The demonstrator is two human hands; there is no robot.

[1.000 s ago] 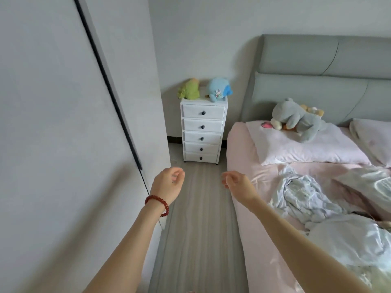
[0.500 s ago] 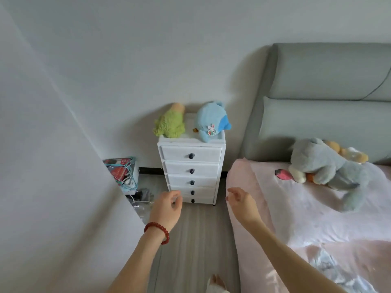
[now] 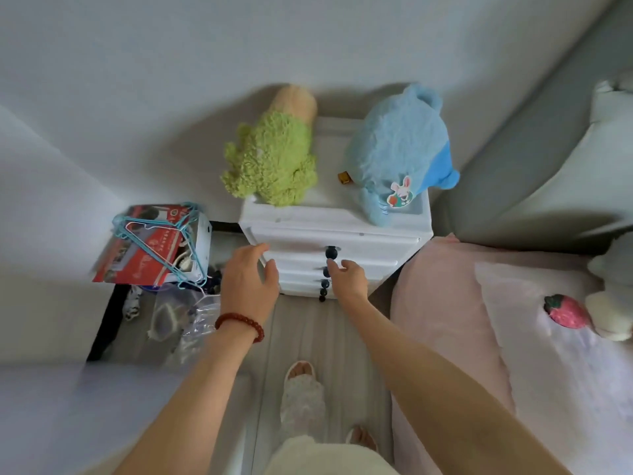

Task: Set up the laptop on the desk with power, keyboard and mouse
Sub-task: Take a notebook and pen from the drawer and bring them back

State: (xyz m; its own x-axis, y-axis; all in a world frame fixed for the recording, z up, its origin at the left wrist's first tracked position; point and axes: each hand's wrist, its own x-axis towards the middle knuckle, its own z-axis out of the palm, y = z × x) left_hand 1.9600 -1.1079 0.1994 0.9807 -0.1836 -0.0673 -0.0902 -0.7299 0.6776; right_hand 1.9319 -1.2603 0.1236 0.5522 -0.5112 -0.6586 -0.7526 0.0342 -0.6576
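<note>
Both hands are now much closer to the drawers (image 3: 342,241).
Left hand (image 3: 248,286) and right hand (image 3: 347,277): fingers apart, holding nothing.

The white chest of drawers (image 3: 373,248) in front of you stands upright on the floor, its back to the wall. It is narrow, with a raised rim around its top. Its drawer fronts are stacked one under another, each with a dark round knob, and the knobs (image 3: 331,252) run in one line down the middle. Every drawer looks closed. Your left hand (image 3: 248,282), fingers spread, is at the left edge of the top drawer front. Your right hand (image 3: 347,279), loosely curled, reaches for the second knob down; contact is unclear.
</note>
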